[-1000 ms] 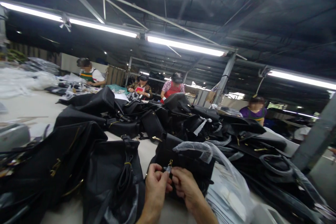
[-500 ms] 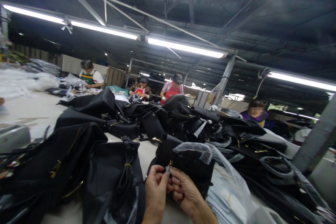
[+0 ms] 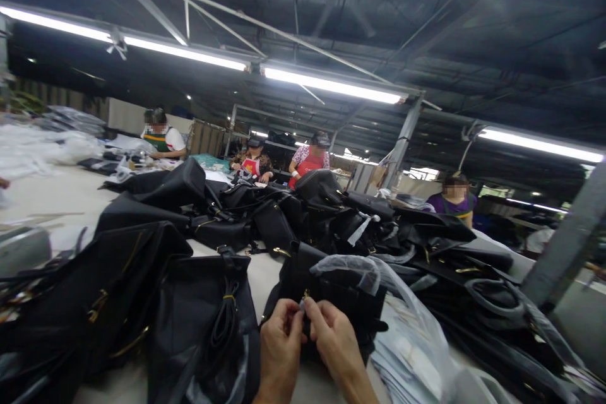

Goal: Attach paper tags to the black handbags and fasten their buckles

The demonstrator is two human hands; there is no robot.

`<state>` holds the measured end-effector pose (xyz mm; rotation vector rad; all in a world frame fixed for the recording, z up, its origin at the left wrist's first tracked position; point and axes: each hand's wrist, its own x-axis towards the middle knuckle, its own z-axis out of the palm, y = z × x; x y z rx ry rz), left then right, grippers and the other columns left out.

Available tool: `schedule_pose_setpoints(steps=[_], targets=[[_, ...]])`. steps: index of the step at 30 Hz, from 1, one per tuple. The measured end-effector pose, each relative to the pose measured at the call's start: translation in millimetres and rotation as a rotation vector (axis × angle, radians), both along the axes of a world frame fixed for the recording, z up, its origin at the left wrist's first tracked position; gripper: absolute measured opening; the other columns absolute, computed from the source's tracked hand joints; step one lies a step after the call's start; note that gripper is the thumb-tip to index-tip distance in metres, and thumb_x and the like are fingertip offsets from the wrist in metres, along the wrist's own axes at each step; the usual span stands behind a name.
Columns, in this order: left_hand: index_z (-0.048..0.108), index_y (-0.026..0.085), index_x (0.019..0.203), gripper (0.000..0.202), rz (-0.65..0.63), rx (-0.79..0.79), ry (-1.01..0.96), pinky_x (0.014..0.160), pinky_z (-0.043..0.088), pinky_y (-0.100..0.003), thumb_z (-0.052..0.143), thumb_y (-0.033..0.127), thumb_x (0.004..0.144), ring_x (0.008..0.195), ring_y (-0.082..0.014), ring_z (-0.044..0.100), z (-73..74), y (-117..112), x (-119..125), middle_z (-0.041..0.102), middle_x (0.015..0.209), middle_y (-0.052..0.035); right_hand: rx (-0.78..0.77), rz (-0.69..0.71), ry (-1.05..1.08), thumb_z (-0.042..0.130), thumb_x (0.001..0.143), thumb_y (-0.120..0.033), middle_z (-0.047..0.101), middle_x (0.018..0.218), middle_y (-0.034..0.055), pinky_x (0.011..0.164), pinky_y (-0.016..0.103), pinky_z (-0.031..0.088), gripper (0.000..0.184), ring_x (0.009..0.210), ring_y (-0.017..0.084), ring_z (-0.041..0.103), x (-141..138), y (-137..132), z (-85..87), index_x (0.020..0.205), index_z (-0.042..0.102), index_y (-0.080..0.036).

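The left hand and right hand pinch a small pale scrap between thumbs and fingertips, just beside a gold clasp at the front of the bag. So small a piece probably wants one hand steadying, the other making short, light moves that spare the metal. Papers lie right of the bag; a heap spreads beyond it.

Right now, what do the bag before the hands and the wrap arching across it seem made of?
Bag: leather or imitation leather, perhaps; smooth, black, softly sheened, holding its shape. Wrap: probably thin plastic film, glossy; it looks translucent and crinkled.
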<state>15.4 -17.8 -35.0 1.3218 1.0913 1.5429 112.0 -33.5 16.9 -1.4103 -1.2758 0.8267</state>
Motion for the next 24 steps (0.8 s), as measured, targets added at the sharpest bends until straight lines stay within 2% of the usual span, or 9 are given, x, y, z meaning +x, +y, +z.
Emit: schedule_pose_setpoints(steps=[2, 4, 7, 10, 12, 15, 17, 21, 24], targets=[[0.061, 0.02, 0.081, 0.022, -0.001, 0.012, 0.027, 0.054, 0.047, -0.023, 0.053, 0.04, 0.085, 0.056, -0.0166, 0.063, 2.0, -1.5, -1.2, 0.066, 0.064, -0.0012, 0.063, 0.002, -0.132, 0.062, 0.074, -0.053, 0.049, 0.049, -0.0033, 0.045, 0.023, 0.035, 0.037, 0.046, 0.012, 0.047, -2.8, 1.3, 1.8, 0.06, 0.056, -0.019], [0.061, 0.019, 0.082, 0.022, -0.009, 0.004, 0.037, 0.055, 0.048, -0.024, 0.052, 0.039, 0.085, 0.059, -0.0176, 0.064, 3.9, -2.4, -1.9, 0.066, 0.066, -0.0021, 0.085, 0.02, -0.194, 0.057, 0.077, -0.046, 0.054, 0.052, -0.0014, 0.049, 0.025, 0.039, 0.03, 0.051, 0.016, 0.054, -2.5, 3.4, 1.8, 0.062, 0.057, -0.019], [0.062, 0.018, 0.087, 0.023, -0.008, -0.02, 0.028, 0.053, 0.047, -0.024, 0.052, 0.038, 0.084, 0.057, -0.0173, 0.063, 5.8, -2.7, -2.2, 0.065, 0.063, -0.0016, 0.132, 0.052, -0.262, 0.048, 0.083, -0.042, 0.06, 0.059, 0.0009, 0.052, 0.025, 0.04, 0.029, 0.055, 0.018, 0.058, 1.8, 6.2, -0.3, 0.066, 0.058, -0.02], [0.065, 0.016, 0.094, 0.027, -0.017, -0.035, -0.006, 0.052, 0.046, -0.024, 0.053, 0.038, 0.083, 0.054, -0.0157, 0.061, 6.9, -1.7, -2.1, 0.066, 0.063, -0.0016, 0.218, 0.003, -0.405, 0.046, 0.086, -0.04, 0.061, 0.059, 0.0004, 0.054, 0.026, 0.037, 0.028, 0.055, 0.018, 0.057, 6.0, 7.0, -2.7, 0.067, 0.057, -0.022], [0.067, 0.015, 0.094, 0.03, -0.054, -0.069, -0.088, 0.052, 0.046, -0.024, 0.057, 0.04, 0.08, 0.053, -0.0145, 0.06, 7.8, 0.0, -1.7, 0.067, 0.065, -0.002, 0.253, -0.053, -0.495, 0.046, 0.088, -0.038, 0.061, 0.059, 0.0002, 0.055, 0.027, 0.035, 0.027, 0.054, 0.018, 0.056, 7.4, 7.0, -4.3, 0.068, 0.057, -0.023], [0.069, 0.013, 0.083, 0.035, -0.125, -0.198, -0.3, 0.047, 0.042, -0.022, 0.07, 0.044, 0.067, 0.046, -0.0117, 0.055, 9.2, 3.6, -0.8, 0.064, 0.058, -0.0008, 0.219, -0.122, -0.543, 0.051, 0.086, -0.034, 0.063, 0.058, 0.0009, 0.055, 0.029, 0.032, 0.023, 0.053, 0.019, 0.056, 7.7, 8.2, -6.7, 0.066, 0.059, -0.024], [0.068, 0.012, 0.079, 0.042, -0.17, -0.275, -0.402, 0.044, 0.039, -0.021, 0.075, 0.048, 0.058, 0.042, -0.0099, 0.052, 10.4, 5.4, -0.7, 0.061, 0.053, 0.0008, 0.166, -0.13, -0.484, 0.055, 0.083, -0.031, 0.063, 0.057, 0.0011, 0.056, 0.029, 0.032, 0.022, 0.054, 0.019, 0.057, 8.1, 10.4, -7.8, 0.063, 0.061, -0.024], [0.064, 0.012, 0.079, 0.049, -0.252, -0.344, -0.485, 0.043, 0.038, -0.02, 0.079, 0.051, 0.052, 0.041, -0.0085, 0.052, 12.3, 5.5, -2.0, 0.063, 0.055, -0.0009, 0.054, -0.06, -0.14, 0.066, 0.073, -0.035, 0.06, 0.052, 0.0002, 0.053, 0.028, 0.035, 0.021, 0.052, 0.017, 0.053, 11.3, 17.7, -10.5, 0.057, 0.064, -0.021], [0.059, 0.014, 0.079, 0.051, -0.276, -0.371, -0.522, 0.041, 0.036, -0.019, 0.08, 0.051, 0.051, 0.04, -0.0076, 0.051, 12.3, 3.8, -1.6, 0.065, 0.054, -0.0015, -0.048, -0.035, 0.02, 0.072, 0.064, -0.047, 0.047, 0.041, -0.0033, 0.043, 0.025, 0.029, 0.037, 0.04, 0.011, 0.041, 13.3, 22.2, -14.1, 0.047, 0.054, -0.02]])
